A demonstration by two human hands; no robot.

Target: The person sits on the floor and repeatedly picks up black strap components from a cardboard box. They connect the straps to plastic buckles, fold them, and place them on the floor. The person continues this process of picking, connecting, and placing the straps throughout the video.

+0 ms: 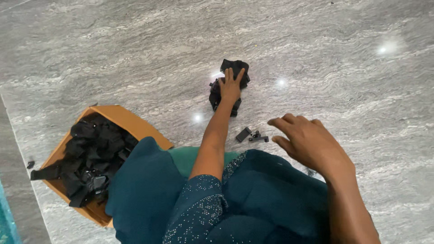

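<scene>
My left hand (230, 86) reaches far out and lies flat, fingers spread, on a small pile of black straps and buckles (236, 68) on the grey marble floor. My right hand (309, 142) hovers above my knee, fingers loosely curled and apart, holding nothing. Just left of it, two small black plastic clips (251, 135) lie on the floor, apart from both hands.
An open cardboard box (131, 122) at the left is full of tangled black straps (90, 158). My legs in dark teal cloth (253, 199) fill the bottom centre. A tiny black piece (30, 165) lies left of the box. Ceiling lights glare off the polished floor.
</scene>
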